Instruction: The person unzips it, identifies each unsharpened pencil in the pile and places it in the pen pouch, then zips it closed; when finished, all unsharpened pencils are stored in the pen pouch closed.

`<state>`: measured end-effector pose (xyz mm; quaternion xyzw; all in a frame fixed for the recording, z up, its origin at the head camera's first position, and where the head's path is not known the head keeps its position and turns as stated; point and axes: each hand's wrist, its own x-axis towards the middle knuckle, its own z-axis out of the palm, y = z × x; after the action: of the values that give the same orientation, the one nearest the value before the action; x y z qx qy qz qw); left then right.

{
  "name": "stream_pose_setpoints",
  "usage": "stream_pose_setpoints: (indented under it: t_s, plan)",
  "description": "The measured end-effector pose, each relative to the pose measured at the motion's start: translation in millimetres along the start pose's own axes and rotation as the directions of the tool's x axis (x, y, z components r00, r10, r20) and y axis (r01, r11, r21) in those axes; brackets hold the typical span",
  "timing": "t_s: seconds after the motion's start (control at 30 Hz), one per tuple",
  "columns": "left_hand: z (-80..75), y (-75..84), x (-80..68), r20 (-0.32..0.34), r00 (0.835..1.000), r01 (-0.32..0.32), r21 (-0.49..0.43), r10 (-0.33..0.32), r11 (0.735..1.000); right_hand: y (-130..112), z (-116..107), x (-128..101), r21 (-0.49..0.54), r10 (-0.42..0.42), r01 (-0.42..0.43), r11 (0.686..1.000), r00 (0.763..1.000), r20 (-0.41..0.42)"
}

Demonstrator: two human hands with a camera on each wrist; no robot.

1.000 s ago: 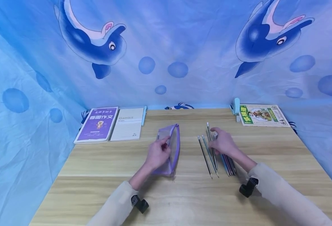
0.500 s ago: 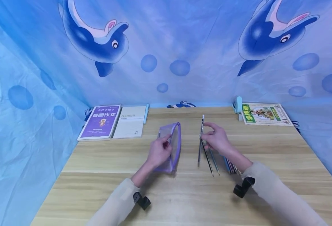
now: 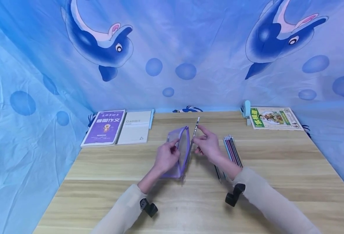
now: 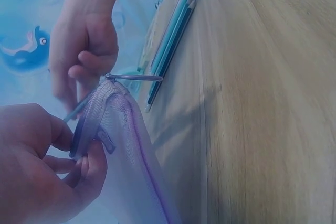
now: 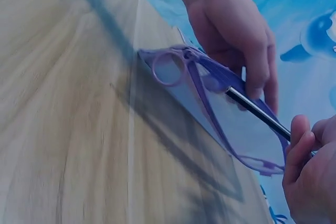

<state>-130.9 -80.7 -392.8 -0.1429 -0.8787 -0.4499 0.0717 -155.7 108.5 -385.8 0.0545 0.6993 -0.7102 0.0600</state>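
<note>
My left hand (image 3: 167,157) pinches the rim of a purple mesh zip pencil case (image 3: 185,143), which stands with its mouth gaping. A dark striped pencil (image 3: 196,126) with a white top is pinched between the thumb and fingers of my right hand (image 3: 208,144). The right wrist view shows the pencil's lower end (image 5: 257,111) at the mouth of the case, beside my left fingers. A ring (image 5: 169,68) hangs at the case's zip end. Partly behind my right forearm lie two loose pencils (image 3: 218,174), a dark one and a teal one.
A bundle of several pencils (image 3: 232,149) lies right of my right hand. At the back left are a purple book (image 3: 103,128), a notebook (image 3: 134,128) and a light blue stick-like item (image 3: 152,118). A light blue object (image 3: 246,109) and a green-covered book (image 3: 274,117) lie back right.
My right hand has picked the striped pencil up from beside the other pencils and carried it left to the case. My left hand stays on the case's rim.
</note>
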Motion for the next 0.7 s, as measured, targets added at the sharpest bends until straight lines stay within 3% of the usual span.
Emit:
stream_pose_setpoints:
  t_s: [0.3, 0.5, 0.7]
  plan:
    - [-0.1, 1.6, 0.9, -0.010, 1.000, 0.010, -0.010, -0.010, 1.000, 5, 20, -5, -0.001, -0.019, 0.019, 1.000, 1.000, 0.021]
    - [3.3, 2.3, -0.8, 0.013, 0.999, 0.046, -0.030, -0.046, 0.998, 12, 26, -10, -0.098, -0.017, 0.019, 0.995, 1.000, 0.019]
    - [2.3, 2.6, 2.6, -0.026, 0.999, 0.037, -0.035, -0.037, 0.999, 14, 30, -10, -0.153, -0.071, 0.078, 0.985, 0.996, 0.052]
